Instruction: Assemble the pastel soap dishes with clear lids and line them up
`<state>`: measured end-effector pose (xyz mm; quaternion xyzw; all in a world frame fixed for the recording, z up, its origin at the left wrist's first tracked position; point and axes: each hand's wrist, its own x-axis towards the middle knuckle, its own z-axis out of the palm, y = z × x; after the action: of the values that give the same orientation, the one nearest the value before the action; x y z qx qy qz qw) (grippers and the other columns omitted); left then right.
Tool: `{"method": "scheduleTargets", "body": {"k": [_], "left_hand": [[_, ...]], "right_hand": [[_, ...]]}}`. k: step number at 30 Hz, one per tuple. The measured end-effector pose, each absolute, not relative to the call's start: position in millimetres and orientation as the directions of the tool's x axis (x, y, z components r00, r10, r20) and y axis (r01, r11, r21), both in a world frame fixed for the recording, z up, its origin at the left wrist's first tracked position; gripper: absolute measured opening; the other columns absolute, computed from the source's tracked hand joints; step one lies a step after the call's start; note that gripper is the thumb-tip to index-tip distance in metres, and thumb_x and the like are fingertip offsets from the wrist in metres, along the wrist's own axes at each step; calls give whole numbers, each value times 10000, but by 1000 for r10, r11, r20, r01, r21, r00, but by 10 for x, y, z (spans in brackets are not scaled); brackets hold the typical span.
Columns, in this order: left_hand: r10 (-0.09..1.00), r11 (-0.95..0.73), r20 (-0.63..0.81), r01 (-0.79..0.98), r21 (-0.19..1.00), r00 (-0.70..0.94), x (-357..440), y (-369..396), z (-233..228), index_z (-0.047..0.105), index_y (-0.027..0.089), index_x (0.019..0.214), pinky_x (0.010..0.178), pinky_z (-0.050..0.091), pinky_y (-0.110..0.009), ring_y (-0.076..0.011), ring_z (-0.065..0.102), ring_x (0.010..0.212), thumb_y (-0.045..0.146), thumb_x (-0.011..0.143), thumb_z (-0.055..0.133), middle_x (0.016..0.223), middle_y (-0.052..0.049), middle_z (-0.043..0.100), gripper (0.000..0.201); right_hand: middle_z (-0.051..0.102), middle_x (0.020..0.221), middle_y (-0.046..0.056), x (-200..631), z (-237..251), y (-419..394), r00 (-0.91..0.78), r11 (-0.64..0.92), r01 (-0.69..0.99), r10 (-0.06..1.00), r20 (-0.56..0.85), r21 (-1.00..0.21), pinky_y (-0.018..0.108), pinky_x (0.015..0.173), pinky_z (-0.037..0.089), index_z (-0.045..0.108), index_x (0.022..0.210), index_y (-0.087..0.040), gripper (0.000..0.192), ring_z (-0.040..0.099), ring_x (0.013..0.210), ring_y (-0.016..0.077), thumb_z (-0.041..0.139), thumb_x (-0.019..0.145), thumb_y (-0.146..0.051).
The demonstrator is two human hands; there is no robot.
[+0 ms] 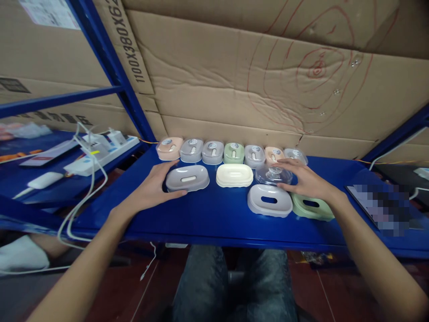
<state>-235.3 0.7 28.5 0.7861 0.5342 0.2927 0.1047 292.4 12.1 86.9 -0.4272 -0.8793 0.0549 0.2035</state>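
My left hand point(157, 185) curves round the left end of a grey soap dish point(178, 175), with the thumb on the near side and the fingers on the far side. In the grip of my right hand point(303, 179) is a clear oval lid point(264, 174) with a round sticker. Between my hands lies a cream oval soap tray point(234, 174). Just below the lid sits a grey slotted base point(254, 201). A green slotted base point(311, 210) lies beside it, partly covered by my right wrist.
Several lidded soap boxes point(233, 153) stand in a row along the cardboard wall point(208, 89). A power strip with cables point(100, 154) is on the left shelf. A dark tablet-like thing point(378, 208) lies right on the blue table point(214, 219). Another person's sleeve point(23, 257) shows lower left.
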Motion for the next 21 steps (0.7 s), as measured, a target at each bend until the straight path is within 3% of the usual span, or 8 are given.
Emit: {"method": "scheduleTargets", "body": {"k": [5,9,15,21], "left_hand": [[811,-561,440,725,400,385,-1957,5,538,544,292,1571,1319,308,-657,-470,429,1565,686,827,847,1641,-152,542,895],[743,-659,435,669,343,509,-1486,100,661,604,256,1505,1335,302,-610,-420,414,1576,600,933,788,1567,-141,588,692],[721,-692,255,686,224,644,-996,339,629,691,178,1308,1241,418,-595,-428,519,1440,496,945,774,1440,-186,622,489],[730,-682,251,654,327,635,-963,448,503,676,225,1204,1188,460,-550,-382,575,1354,438,920,777,1351,-136,635,368]], "right_hand": [[683,1535,93,2816,903,-59,-560,641,720,763,324,-266,704,1248,449,707,1477,-354,565,579,1479,441,800,940,-501],[712,1440,110,2655,942,-307,-616,669,708,741,267,-226,660,1204,494,734,1419,-338,491,611,1415,416,788,967,-523],[697,1395,152,2475,832,-646,-707,729,677,683,186,-104,646,1141,525,776,1259,-244,361,619,1342,403,833,958,-435],[699,1367,178,2396,640,-772,-708,730,683,673,214,-36,626,1109,559,723,1234,-200,203,638,1321,390,699,1051,-284]]}}
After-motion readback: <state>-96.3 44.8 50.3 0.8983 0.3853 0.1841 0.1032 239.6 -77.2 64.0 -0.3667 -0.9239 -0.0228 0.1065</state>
